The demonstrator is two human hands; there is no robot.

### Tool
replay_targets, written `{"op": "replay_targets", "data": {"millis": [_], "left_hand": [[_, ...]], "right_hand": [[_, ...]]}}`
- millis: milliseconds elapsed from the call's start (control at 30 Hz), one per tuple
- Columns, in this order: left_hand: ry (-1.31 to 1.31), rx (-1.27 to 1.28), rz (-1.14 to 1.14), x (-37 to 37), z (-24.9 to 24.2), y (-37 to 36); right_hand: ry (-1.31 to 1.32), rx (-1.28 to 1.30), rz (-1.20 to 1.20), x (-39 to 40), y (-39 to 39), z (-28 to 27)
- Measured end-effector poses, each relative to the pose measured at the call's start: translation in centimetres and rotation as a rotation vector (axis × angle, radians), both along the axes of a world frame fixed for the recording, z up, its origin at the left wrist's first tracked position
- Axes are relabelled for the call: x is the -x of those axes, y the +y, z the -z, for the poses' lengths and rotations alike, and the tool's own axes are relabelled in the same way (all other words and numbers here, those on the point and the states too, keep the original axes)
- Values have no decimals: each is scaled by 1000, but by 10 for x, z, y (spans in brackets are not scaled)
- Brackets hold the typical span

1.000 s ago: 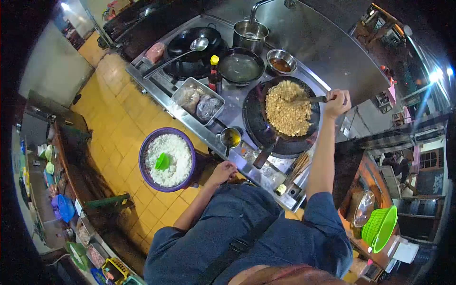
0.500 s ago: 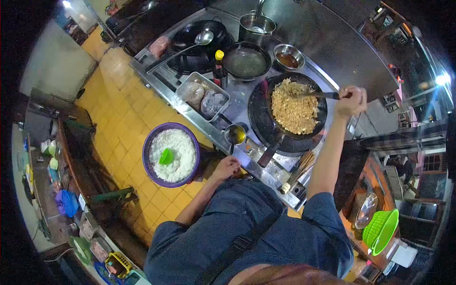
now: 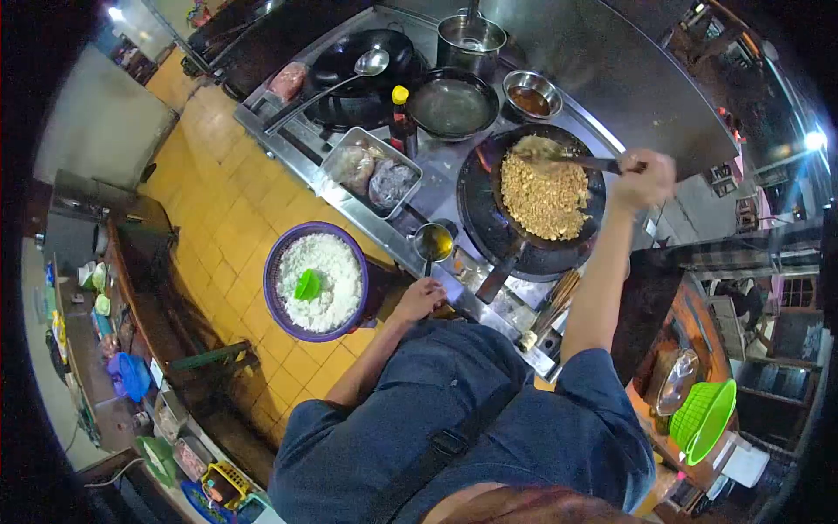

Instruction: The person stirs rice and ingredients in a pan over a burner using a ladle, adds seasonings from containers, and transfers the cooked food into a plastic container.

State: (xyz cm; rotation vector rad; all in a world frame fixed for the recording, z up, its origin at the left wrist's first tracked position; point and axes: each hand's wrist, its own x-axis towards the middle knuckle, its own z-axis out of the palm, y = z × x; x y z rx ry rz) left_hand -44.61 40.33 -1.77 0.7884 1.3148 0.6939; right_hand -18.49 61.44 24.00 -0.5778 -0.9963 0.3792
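My right hand is wrapped round the handle of a spatula, whose blade rests in the fried rice at the upper part of a black pan. Brown fried rice covers much of that pan. Near the counter's front edge, my left hand is half curled, just below the handle of a small ladle of yellow oil; whether it grips anything is not clear. A purple basket of white rice with a green scoop stands to its left.
Along the counter are a metal tray with bagged food, a sauce bottle, an empty-looking pan, a bowl of brown sauce, a pot and a black wok with a ladle. A green basket is at the right.
The spatula and the rice under its blade have shifted slightly within the pan. My left hand has moved a little up toward the small ladle's handle.
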Motion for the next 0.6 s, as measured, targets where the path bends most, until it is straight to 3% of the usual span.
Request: {"op": "replay_targets", "data": {"millis": [133, 233, 333, 400, 467, 500, 533, 600], "left_hand": [[-63, -84, 20, -3, 28, 1], [-19, -84, 71, -7, 19, 10], [-57, -12, 38, -11, 11, 6], [-73, -41, 77, -15, 25, 12], [-81, -74, 127, -14, 35, 7], [-141, -88, 127, -17, 35, 13], [-199, -78, 136, -19, 37, 10], [-94, -125, 113, -28, 25, 8]], "right_hand": [[-57, 80, -103, -12, 21, 17], [-14, 67, -61, 4, -9, -17], [-63, 95, -36, 1, 15, 51], [-55, 140, -167, -3, 13, 30], [-227, 212, 126, 2, -3, 4], [-32, 160, -136, -5, -17, 2], [-36, 153, -139, -4, -10, 25], [-191, 77, 135, -2, -8, 82]]}}
